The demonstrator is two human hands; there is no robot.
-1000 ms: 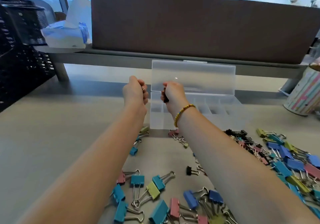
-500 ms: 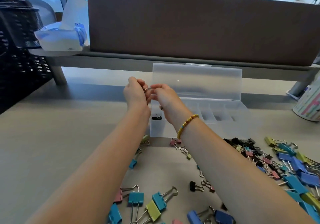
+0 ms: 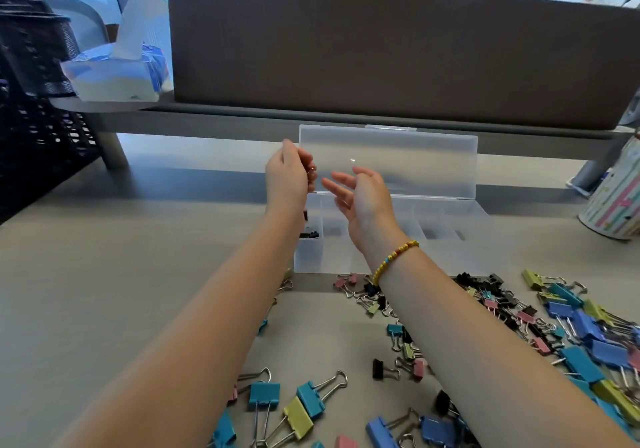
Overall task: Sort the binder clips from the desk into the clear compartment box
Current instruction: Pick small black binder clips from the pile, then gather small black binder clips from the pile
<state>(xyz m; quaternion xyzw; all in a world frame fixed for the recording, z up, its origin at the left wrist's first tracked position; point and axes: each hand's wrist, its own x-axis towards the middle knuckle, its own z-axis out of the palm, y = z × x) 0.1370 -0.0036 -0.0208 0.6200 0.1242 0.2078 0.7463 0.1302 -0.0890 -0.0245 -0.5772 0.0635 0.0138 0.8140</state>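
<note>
Few binder clips boxed: small black ones (image 3: 309, 235) in compartment box (image 3: 388, 239) far-left cell | most clips (image 3: 571, 323) on desk | left hand (image 3: 289, 177) curled, contents unclear | right hand (image 3: 360, 194) loose, empty

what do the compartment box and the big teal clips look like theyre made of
Compartment box: looks like frosted translucent plastic; the desk edge shows hazily through its raised lid. Teal binder clip: probably painted sheet metal with a smooth matte body, and bare silvery wire handles that glint.
</note>
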